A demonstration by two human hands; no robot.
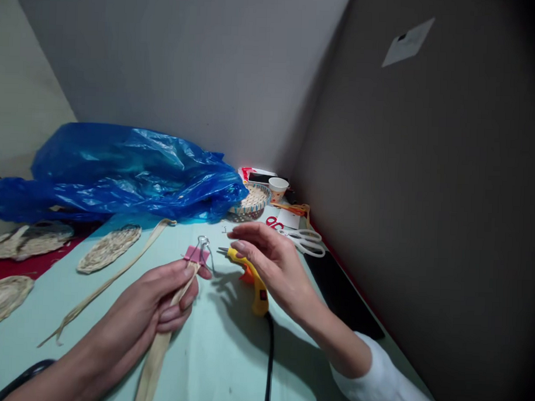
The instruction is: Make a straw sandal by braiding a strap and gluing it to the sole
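A pink binder clip (197, 255) with silver wire handles is clamped on the top end of a flat beige strip (156, 357). My left hand (159, 299) pinches the strip just under the clip, and the strip hangs down towards the bottom edge. To the right, my right hand (274, 265) hovers with its fingers apart and nothing between them. Beneath it lies a yellow glue gun (259, 297) with an orange trigger and a black cord, its metal tip pointing left towards the clip. I cannot tell whether my right hand touches it.
Behind is a blue plastic bag (132, 172). Woven ovals (110, 249) and a long loose strip (115, 277) lie left. A round basket (254, 199), paper cup (278, 188), red-handled scissors (274, 223) and white-handled scissors (310, 243) stand or lie back right, near a black mat (343, 291).
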